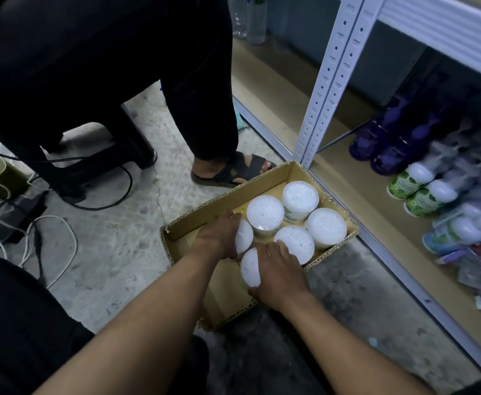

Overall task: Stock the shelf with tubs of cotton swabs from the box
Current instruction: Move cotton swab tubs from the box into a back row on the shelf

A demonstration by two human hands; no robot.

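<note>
Both hands are down in the box [193,223], and a tub is held in each. The left hand [219,236] is curled over the near-left tub [245,236], fingers wrapped round its far side; the right hand [279,269] is clamped over the nearest tub [250,269], fingers spread across its top and side. The two gripped tubs are touching, the left one at about 12 o'clock from the right one.

From the hands, the shelf [376,195] lies at roughly 2 o'clock, past the box's right wall, so the right hand is judged the nearer for a first placement. The tubs stand upright, long axis vertical, lids up, so a straight lift is likely called for before any swing toward the shelf.

Four more tubs [294,242] are packed close at 1 o'clock from the hands, touching one another against the far-right end of the box. All are round and white-topped, with a dimpled texture seen through the lids; a trace of green label is glimpsed low between two of them.

On the shelf, bottles [418,189] with white caps and green or purple bodies are laid out. A bare stretch of board is seen to their near-left, just beside the white upright [323,89].
</note>
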